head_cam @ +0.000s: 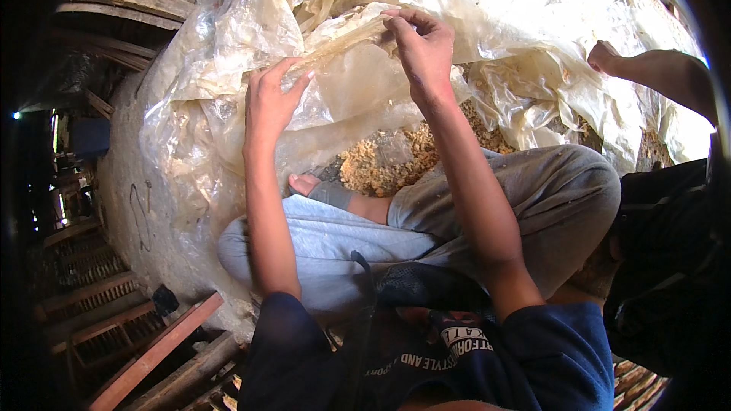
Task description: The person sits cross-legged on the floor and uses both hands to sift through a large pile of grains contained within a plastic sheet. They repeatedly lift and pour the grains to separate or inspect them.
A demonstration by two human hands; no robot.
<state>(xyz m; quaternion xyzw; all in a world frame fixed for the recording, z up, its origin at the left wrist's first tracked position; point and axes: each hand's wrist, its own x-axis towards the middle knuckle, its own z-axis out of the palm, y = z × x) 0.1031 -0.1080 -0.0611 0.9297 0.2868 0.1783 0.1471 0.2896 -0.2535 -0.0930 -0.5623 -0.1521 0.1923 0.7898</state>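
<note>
A wrinkled, translucent plastic sheet (354, 77) spreads in front of my crossed legs. My right hand (424, 48) pinches its folded upper edge between thumb and fingertips. Lower and to the left, my left hand (271, 97) has the same fold at its thumb and forefinger, its other fingers partly hidden. The fold runs at a slant between both hands. Beneath the sheet's near side shows a heap of yellowish-brown crumbly material (388, 162), with a small clear plastic scrap (394, 148) on it.
Another person's hand (604, 58) is over the plastic at the right, beside that person's dark clothing (657, 262). My bare foot (304, 184) rests near the crumbs. Wooden planks (160, 348) and slatted frames (108, 319) lie lower left.
</note>
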